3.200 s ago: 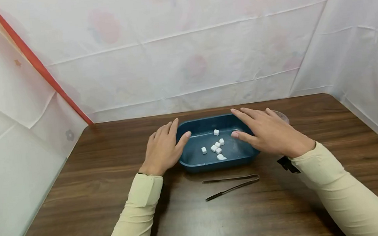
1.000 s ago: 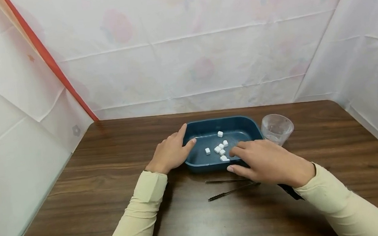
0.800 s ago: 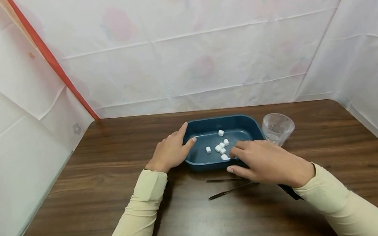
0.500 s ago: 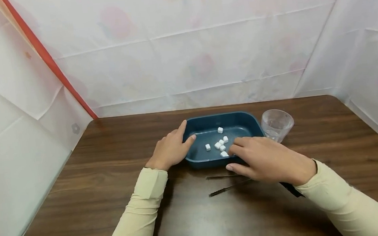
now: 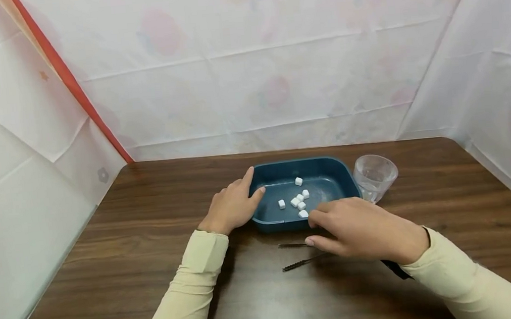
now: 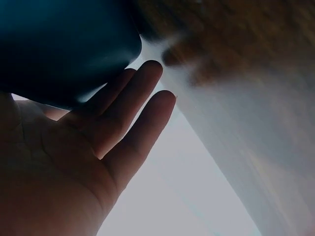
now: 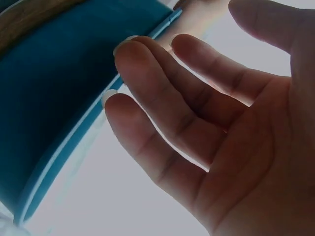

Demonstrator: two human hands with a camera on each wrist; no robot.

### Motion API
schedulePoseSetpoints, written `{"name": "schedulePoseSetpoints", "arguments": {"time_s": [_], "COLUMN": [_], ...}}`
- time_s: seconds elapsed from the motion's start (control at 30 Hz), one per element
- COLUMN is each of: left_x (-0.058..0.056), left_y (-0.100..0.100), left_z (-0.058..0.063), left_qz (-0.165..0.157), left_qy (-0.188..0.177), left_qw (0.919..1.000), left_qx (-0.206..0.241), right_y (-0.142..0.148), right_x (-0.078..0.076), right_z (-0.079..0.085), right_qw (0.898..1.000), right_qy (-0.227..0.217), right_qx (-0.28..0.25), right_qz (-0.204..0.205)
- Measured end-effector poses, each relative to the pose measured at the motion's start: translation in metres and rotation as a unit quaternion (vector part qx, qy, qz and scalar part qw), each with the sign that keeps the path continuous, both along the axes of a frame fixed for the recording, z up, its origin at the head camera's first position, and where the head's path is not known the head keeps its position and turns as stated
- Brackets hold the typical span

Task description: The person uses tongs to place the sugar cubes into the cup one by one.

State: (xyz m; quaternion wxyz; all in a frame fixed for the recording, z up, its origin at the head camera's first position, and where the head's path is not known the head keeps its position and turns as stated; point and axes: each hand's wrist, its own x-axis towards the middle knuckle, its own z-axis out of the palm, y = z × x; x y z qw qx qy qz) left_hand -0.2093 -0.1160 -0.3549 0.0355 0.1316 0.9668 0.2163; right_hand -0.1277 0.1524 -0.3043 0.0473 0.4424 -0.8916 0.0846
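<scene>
My left hand lies at the left end of a dark blue tray, fingers extended along its outer wall. In the left wrist view the fingers are straight, close against the tray's underside corner. Several small white cubes lie inside the tray. My right hand hovers at the tray's front right, its fingers loosely bent and holding nothing. Beneath it are metal tongs, whose bend is hidden by the hand. The right wrist view shows the fingers beside the tray rim.
A clear drinking glass stands just right of the tray. Everything is on a brown wooden table. White printed sheets hang behind the table and along both sides.
The right hand left the tray's right end and came down to its front, over the tongs, uncovering the glass; lately it has drawn slightly nearer me. The left hand stays at the tray.
</scene>
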Motion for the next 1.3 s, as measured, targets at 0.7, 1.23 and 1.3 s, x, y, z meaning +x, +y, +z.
{"name": "schedulePoseSetpoints", "arguments": {"time_s": [0.7, 1.23, 1.3], "left_x": [0.0, 0.002, 0.002], "left_y": [0.0, 0.0, -0.001], "left_z": [-0.002, -0.001, 0.0], "left_qz": [0.006, 0.007, 0.006], "left_qy": [0.008, 0.004, 0.002], "left_qw": [0.9999, 0.9998, 0.9998], "left_qx": [0.002, 0.016, 0.017], "right_y": [-0.002, -0.002, -0.003], "right_x": [0.005, 0.004, 0.004], "right_z": [-0.013, -0.017, -0.017], "right_qw": [0.996, 0.993, 0.993], "right_qy": [-0.023, -0.009, -0.005], "right_qx": [0.091, 0.119, 0.12], "right_qz": [-0.014, -0.018, -0.015]}}
